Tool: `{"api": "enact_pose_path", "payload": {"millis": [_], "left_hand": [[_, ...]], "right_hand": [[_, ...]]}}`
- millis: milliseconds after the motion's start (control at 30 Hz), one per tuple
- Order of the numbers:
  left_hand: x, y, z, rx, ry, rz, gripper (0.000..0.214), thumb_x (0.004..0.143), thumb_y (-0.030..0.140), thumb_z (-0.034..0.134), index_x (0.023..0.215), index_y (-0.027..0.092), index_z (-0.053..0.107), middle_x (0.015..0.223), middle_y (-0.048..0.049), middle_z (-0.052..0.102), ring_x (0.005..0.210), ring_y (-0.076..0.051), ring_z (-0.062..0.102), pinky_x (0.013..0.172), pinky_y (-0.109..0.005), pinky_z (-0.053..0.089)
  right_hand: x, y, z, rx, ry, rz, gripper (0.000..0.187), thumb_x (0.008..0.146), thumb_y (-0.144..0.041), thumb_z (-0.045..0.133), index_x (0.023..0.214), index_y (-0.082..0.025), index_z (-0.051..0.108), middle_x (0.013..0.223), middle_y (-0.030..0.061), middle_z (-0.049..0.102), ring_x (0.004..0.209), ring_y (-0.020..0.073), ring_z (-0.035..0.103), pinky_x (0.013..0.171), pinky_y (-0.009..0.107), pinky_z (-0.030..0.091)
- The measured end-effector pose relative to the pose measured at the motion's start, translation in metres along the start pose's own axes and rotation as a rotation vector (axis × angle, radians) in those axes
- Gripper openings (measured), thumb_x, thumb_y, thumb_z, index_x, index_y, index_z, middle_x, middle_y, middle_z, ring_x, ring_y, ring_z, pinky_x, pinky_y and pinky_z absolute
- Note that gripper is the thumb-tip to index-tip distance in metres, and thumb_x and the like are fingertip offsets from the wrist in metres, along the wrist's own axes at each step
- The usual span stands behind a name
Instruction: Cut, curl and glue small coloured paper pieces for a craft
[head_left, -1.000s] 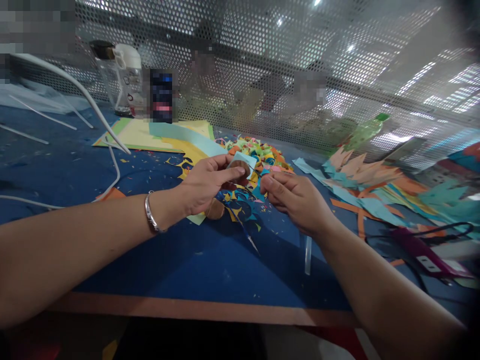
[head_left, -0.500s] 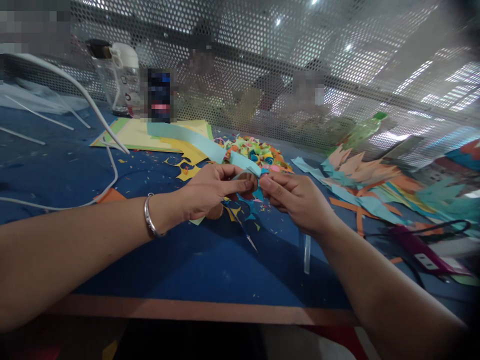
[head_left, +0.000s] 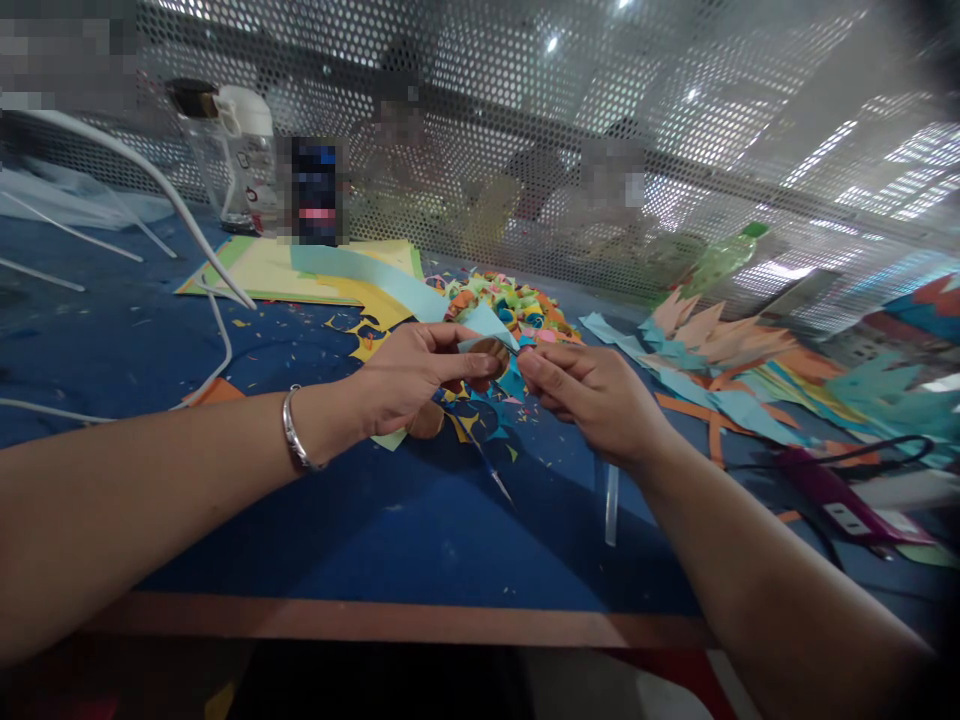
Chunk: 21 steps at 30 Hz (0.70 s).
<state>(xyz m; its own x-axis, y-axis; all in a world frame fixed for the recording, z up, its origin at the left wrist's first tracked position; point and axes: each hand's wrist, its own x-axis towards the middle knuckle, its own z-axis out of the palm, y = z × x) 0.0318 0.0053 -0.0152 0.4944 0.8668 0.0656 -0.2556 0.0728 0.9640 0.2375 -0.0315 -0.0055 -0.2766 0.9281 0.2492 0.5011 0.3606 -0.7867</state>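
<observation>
My left hand (head_left: 409,378) pinches a small brown disc (head_left: 489,350) together with the end of a long light-blue paper strip (head_left: 375,278) that trails back to the left over the yellow sheets. My right hand (head_left: 592,398) is closed right beside it, fingertips meeting the disc and strip end; what it grips is hidden by the fingers. A second brown disc (head_left: 426,420) lies under my left hand on the blue table (head_left: 390,530). A thin pointed tool (head_left: 491,475) lies on the table below my hands.
A heap of coloured paper curls (head_left: 517,300) sits behind my hands. Cut paper shapes (head_left: 720,365) spread to the right, near a purple tool with a black cable (head_left: 832,495). Yellow sheets (head_left: 300,270), a clear jug (head_left: 232,150), white cables (head_left: 217,330) and a mesh screen (head_left: 525,120) stand behind.
The blue strip has been drawn over the brown disc and folded at its end; both hands have stayed close together with small finger movements.
</observation>
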Motion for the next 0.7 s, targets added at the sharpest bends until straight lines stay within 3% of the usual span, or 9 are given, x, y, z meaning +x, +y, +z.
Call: {"api": "enact_pose_path", "payload": {"millis": [233,567,700], "left_hand": [[0.0002,0.0007,0.0008,-0.098,-0.018,-0.023,0.019,0.064,0.021,0.085,0.079,0.015,0.075,0.076,0.0005,0.07,0.066,-0.008,0.059,0.072,-0.026,0.043],[-0.0005,0.0028,0.0002,-0.048,-0.023,-0.026,0.02,0.062,0.025,0.087,0.073,0.015,0.075,0.068,0.001,0.066,0.063,-0.008,0.053,0.065,-0.025,0.039],[0.0006,0.0022,-0.001,-0.048,0.006,-0.045,0.021,0.062,0.026,0.086,0.076,0.015,0.076,0.075,-0.0007,0.069,0.065,-0.008,0.053,0.066,-0.026,0.038]], "right_hand": [[-0.0007,0.0008,-0.0011,0.007,0.006,0.009,0.047,0.094,-0.056,0.055,0.066,-0.019,0.052,0.057,-0.0063,0.036,0.045,0.006,0.026,0.044,0.025,0.022],[-0.0003,-0.0017,-0.002,-0.028,0.017,0.012,0.051,0.092,-0.059,0.056,0.061,-0.02,0.045,0.057,-0.0057,0.034,0.047,0.0068,0.028,0.045,0.025,0.022],[0.0,-0.003,-0.0024,-0.042,0.02,0.005,0.053,0.092,-0.061,0.055,0.06,-0.02,0.045,0.058,-0.0048,0.037,0.048,0.0073,0.03,0.046,0.025,0.025]]}}
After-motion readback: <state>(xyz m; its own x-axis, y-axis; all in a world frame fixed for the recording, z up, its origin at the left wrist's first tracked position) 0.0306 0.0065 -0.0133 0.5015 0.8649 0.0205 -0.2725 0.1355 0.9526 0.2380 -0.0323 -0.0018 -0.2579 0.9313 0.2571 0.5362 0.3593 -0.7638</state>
